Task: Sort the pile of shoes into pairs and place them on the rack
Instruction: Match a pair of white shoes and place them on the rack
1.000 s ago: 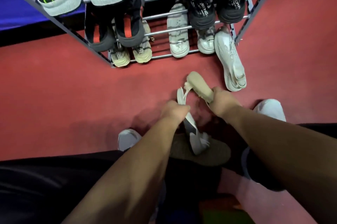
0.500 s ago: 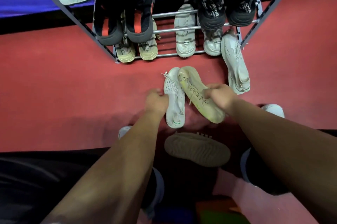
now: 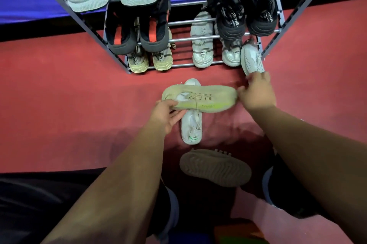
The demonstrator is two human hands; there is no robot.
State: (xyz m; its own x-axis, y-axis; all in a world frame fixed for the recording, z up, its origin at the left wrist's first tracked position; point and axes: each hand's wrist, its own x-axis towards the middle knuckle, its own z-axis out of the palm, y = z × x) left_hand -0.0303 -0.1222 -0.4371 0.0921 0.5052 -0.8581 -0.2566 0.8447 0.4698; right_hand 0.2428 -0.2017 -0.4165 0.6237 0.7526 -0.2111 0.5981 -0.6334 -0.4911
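- Fingers [image 3: 177,114] of the left hand [image 3: 166,115] curl under the heel end of the beige sneaker [image 3: 200,98], thumb on top: a firm hold.
- Right hand [image 3: 256,93] is blurred, between that shoe's toe and the second white sneaker [image 3: 251,59] leaning at the rack's foot; its grip cannot be determined.
- Beige sneaker is held crosswise above the white sneaker [image 3: 191,126] on the floor [image 3: 79,105]; second beige sneaker [image 3: 215,167] lies sole-up nearer the person.
- Step judged: matching loose shoes. Next move calls for uniting each colour pair, then shelving.
- Rack [image 3: 190,64]: dark pairs on the upper tiers; a beige pair and a white pair on the bottom.
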